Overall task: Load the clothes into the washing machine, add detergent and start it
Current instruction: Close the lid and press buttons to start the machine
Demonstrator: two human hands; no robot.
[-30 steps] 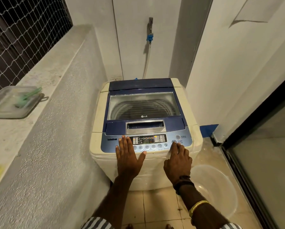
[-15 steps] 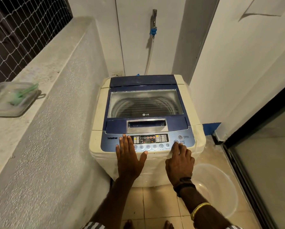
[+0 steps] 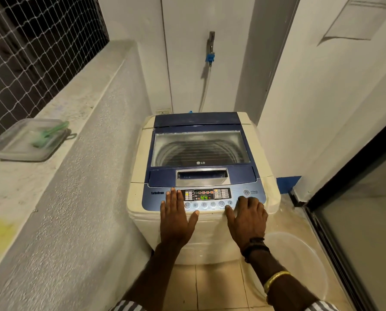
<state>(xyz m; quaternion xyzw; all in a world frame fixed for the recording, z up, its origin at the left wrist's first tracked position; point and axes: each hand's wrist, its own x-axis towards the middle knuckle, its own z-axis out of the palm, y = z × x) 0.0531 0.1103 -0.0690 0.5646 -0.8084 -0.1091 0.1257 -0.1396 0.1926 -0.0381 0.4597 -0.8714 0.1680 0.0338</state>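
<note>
The left hand [image 3: 176,217] lay flat and empty on the washing machine's [image 3: 198,149] panel [image 3: 152,202]. The lit number [image 3: 203,197] (a green 44) sat at its one o'clock. The right hand [image 3: 248,218], fingers bent and holding nothing, was nearer the power button [image 3: 246,192], at its twelve o'clock.

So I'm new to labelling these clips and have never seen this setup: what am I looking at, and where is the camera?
No robot here: one wide-angle camera on a person's head looks down at their bare hands. Before them stands a cream and blue top-loading washing machine, see-through lid shut, green digits lit on its display. The left hand lies flat on the blue control panel; the right hand rests on the panel's right end, fingers bent. Neither holds anything. A clear plastic box with a green tool lies on the grey ledge, and a clear plastic basin stands on the floor.
</note>
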